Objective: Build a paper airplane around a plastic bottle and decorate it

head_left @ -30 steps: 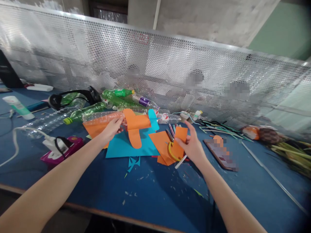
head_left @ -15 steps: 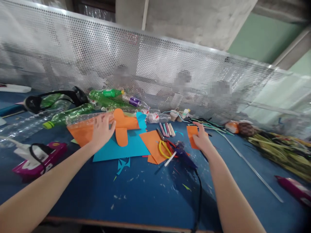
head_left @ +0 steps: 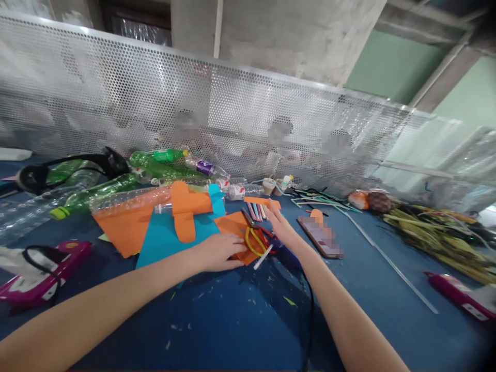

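My left hand (head_left: 221,252) lies low over the orange paper sheets (head_left: 231,223), fingers stretched out, its fingertips beside yellow-handled scissors (head_left: 253,242). My right hand (head_left: 282,227) reaches over the dark blue glue gun (head_left: 292,257), which it partly hides. At its fingertips is a small orange paper piece (head_left: 258,200), just behind a row of coloured markers (head_left: 256,212). Left of my hands, an orange paper-wrapped bottle (head_left: 197,202) with rounded orange wings and a blue tail rests over a blue paper sheet (head_left: 163,240). A white glue stick (head_left: 263,257) lies near the scissors.
A phone (head_left: 320,237) with a rounded orange scrap at its top lies to the right. Plastic bottles (head_left: 104,191) and a black headset (head_left: 73,161) crowd the back left. Magenta power strips (head_left: 65,268) sit at both sides. A perforated metal screen (head_left: 240,108) stands behind.
My left hand has moved right, from the wrapped bottle to the orange sheets. My right hand has moved left with the small orange piece, uncovering the phone. The view has shifted slightly right.
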Tool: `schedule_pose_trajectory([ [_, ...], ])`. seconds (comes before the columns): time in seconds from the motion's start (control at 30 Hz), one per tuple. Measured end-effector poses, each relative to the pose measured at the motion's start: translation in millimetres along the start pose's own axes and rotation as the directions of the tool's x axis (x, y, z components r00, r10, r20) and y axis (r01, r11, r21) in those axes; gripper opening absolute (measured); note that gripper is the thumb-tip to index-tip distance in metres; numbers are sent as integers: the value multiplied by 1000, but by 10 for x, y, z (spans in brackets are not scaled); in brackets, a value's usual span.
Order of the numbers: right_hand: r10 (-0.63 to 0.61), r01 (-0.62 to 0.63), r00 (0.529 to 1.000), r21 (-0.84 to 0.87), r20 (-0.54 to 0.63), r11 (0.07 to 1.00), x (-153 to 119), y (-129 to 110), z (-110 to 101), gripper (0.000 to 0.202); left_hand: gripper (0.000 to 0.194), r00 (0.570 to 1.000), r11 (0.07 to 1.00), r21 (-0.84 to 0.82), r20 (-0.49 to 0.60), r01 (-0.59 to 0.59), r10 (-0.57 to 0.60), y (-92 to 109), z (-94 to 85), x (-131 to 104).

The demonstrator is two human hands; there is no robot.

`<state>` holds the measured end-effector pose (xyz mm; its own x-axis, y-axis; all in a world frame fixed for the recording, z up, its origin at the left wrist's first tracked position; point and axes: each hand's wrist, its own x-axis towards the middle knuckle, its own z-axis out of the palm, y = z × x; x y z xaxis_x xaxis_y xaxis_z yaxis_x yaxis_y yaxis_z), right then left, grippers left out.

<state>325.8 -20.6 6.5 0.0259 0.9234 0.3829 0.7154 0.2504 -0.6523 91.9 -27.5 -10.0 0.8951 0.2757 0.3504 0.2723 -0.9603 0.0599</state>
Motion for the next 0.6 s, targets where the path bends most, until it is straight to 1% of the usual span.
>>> schedule_pose_trajectory([
  [0.07, -34, 37, 999, -88, 36, 995, -48, -83, 22, 52, 23, 998, 991, 125, -2, -55, 56, 12, 23, 34],
  [0.13, -73, 84, 995, -168, 71, 982, -98, -169, 20, 50, 17, 997, 971, 225, 15, -81, 80, 27, 40, 46],
  [0.27, -81, 113, 989, -293, 121, 949, -170, -289, -14, 47, 13, 998, 959, 275, 26, -69, 64, 38, 19, 13],
  [0.4, -122, 171, 980, -344, 159, 923, -182, -288, -13, 40, 16, 999, 945, 325, -15, -40, 47, 6, -128, -98],
  [0.5, -150, 202, 975, -368, 165, 907, -159, -254, -3, 34, 22, 995, 919, 394, -89, -6, 44, 28, -282, -236],
  [0.53, -156, 205, 975, -374, 159, 904, -153, -256, -5, 32, 24, 993, 908, 418, -102, -11, 59, 59, -327, -289],
  [0.6, -168, 208, 976, -379, 136, 902, -157, -304, -15, 30, 26, 984, 874, 482, -120, -61, 135, 161, -389, -399],
])
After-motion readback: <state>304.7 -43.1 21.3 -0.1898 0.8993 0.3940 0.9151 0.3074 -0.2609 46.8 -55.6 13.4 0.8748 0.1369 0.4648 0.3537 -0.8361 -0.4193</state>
